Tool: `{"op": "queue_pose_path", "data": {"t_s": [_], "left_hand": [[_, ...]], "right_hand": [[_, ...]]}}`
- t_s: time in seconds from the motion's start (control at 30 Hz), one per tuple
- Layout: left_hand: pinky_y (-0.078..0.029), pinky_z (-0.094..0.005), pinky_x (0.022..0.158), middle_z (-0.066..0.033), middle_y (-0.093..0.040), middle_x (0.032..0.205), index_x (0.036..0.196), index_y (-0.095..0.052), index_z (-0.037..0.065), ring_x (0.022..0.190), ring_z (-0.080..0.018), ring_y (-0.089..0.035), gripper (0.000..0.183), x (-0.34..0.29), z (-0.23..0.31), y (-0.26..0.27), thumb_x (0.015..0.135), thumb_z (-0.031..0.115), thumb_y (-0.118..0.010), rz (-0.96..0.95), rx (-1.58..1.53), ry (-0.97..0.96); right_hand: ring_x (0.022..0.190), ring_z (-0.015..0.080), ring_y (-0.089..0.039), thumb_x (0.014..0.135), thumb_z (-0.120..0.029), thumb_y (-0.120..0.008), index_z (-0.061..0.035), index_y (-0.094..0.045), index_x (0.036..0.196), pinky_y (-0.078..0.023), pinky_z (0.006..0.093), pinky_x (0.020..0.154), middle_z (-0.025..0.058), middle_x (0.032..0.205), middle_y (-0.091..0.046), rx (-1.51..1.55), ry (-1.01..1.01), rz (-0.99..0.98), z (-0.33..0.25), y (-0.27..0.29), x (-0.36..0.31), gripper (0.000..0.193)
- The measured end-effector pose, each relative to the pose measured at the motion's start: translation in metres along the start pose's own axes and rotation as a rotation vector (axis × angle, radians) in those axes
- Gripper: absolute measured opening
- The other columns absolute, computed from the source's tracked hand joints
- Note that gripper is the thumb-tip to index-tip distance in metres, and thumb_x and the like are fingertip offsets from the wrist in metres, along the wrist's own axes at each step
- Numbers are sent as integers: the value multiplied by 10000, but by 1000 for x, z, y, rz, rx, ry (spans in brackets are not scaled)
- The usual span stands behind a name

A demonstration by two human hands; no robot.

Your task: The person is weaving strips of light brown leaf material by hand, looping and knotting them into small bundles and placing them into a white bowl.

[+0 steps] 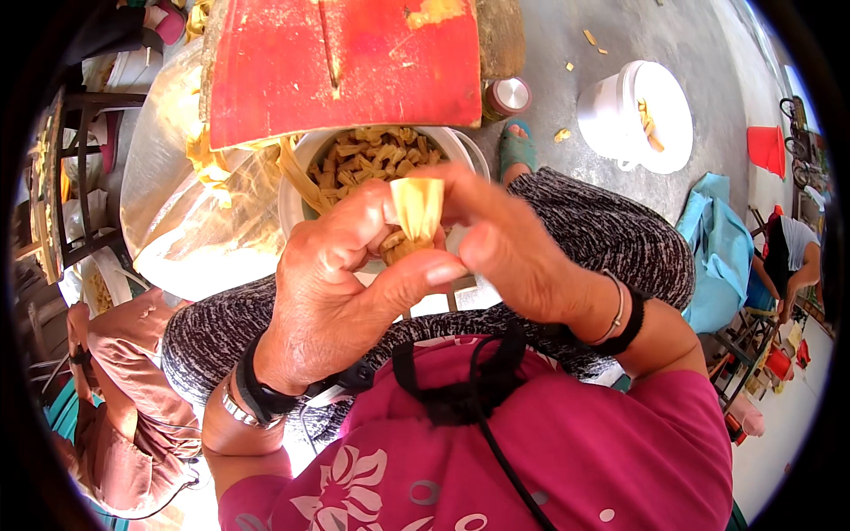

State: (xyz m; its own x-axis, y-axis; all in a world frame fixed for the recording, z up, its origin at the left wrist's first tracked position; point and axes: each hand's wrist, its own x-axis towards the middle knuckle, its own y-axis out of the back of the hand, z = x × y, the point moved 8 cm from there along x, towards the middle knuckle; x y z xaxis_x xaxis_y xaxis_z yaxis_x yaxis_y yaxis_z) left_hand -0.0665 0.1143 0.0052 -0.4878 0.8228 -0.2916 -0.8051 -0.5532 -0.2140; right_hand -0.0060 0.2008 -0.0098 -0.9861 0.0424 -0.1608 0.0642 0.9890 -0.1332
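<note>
Above my lap, my left hand (332,283) is closed around a pale yellow, flat, pliable strip (418,205) that is folded into a small bundle. The strip's flared end stands up between both hands. My right hand (522,252) curls in from the other side, its fingers at the strip's upper edge and its thumb close to my left thumb. Motion blurs these right fingers, and part of them is hidden behind the strip. Just beyond my hands, a white tub (297,196) holds many small folded, yellow-brown pieces (372,159).
A worn red board (345,71) overhangs the tub's far side. Left of it lies a clear plastic bag (168,177) with yellow strips. A white bucket (611,119) and a lidded jar (508,96) stand at the right. Another person (133,416) sits at the left.
</note>
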Motion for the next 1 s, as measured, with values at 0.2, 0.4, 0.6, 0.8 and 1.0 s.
{"op": "queue_pose_path", "data": {"t_s": [0.2, 0.4, 0.6, 0.8, 1.0], "left_hand": [[-496, -225, 654, -57, -637, 843, 968, -560, -2, 755, -93, -615, 297, -3, 6, 10, 742, 29, -750, 79, -218, 18], [-519, -265, 598, -81, -601, 836, 904, -576, -6, 742, -137, -587, 210, -1, 27, 19, 780, 72, -727, 42, 268, -396], [-395, -190, 503, 20, -589, 710, 822, -621, 30, 597, -27, -487, 96, -6, 10, 27, 773, -34, -673, 122, 223, -63], [-441, -212, 588, -10, -599, 753, 836, -603, 23, 678, -65, -552, 126, -13, 15, 30, 769, -77, -638, 143, -13, -22], [-374, -179, 450, -28, -577, 673, 885, -575, 3, 545, -43, -502, 70, 2, 38, 46, 831, -42, -570, 193, -104, -122]], "right_hand": [[843, 188, -553, 950, -444, -432, -14, -460, 1191, -449, 300, 742, 102, 961, -553, 71, -24, -98, 7, -17, -2, 494], [622, 297, -498, 941, -262, -505, -7, -511, 820, -408, 360, 577, 164, 685, -473, -207, 13, -35, 1, -9, -1, 283], [609, 361, -527, 925, -237, -524, -25, -519, 810, -409, 389, 523, 159, 664, -500, -446, 89, -62, -23, -8, 2, 241], [507, 287, -528, 917, -252, -539, -31, -555, 726, -384, 340, 471, 106, 582, -495, -370, 167, -106, -39, -3, 0, 292], [498, 224, -395, 934, -294, -531, -6, -520, 769, -369, 326, 484, 123, 567, -426, -389, 32, -55, -45, 23, 8, 332]]}}
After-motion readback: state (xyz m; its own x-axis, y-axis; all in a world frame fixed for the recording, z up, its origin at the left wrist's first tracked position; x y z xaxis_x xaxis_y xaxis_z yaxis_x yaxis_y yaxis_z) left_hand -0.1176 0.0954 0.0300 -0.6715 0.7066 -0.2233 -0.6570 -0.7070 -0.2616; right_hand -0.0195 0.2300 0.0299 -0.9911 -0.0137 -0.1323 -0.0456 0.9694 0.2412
